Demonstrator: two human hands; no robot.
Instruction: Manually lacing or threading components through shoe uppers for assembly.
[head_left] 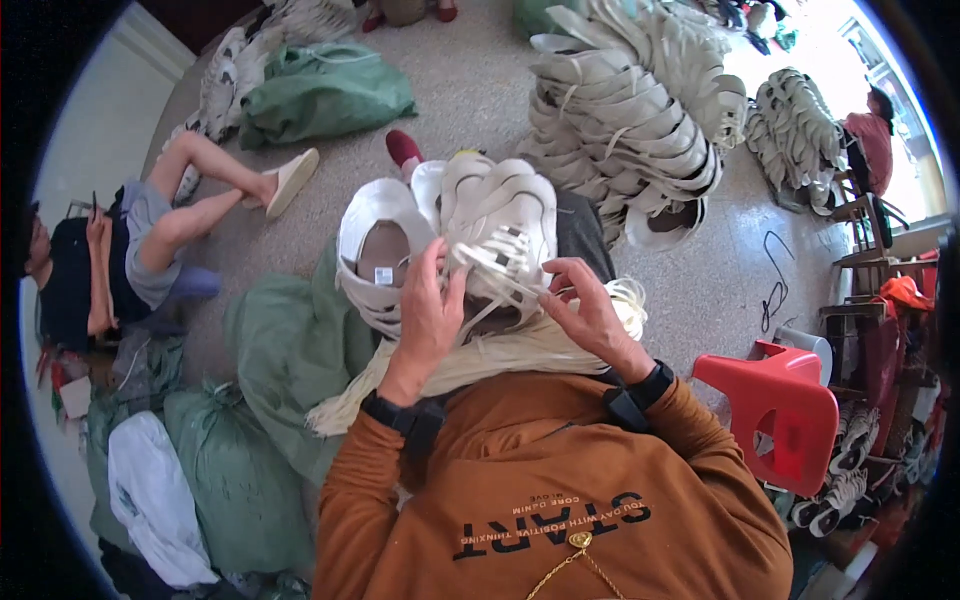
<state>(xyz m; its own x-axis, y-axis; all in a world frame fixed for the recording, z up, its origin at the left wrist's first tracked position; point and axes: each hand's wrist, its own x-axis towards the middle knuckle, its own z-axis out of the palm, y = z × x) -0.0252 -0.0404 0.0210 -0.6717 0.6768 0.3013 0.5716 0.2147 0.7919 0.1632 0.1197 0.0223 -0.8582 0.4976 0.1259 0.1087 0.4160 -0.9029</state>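
Observation:
On my lap lies an off-white shoe upper (497,205) with a pale shoelace (488,262) threaded through its dark-edged eyelets. My left hand (428,318) is closed at the upper's left side, thumb and forefinger on the lace. From the right, my right hand (588,312) pinches the lace between thumb and fingers. To the left sits another white upper (378,225), its opening facing up and a small white label inside. Beneath my hands, a thick bundle of cream laces (505,357) stretches across my lap.
Tall stacks of uppers (625,125) stand ahead to the right. A red plastic stool (780,405) is at my right. Green sacks (235,470) lie to the left, another sack (325,95) farther off. A seated person (130,235) is at left, another (870,145) at far right.

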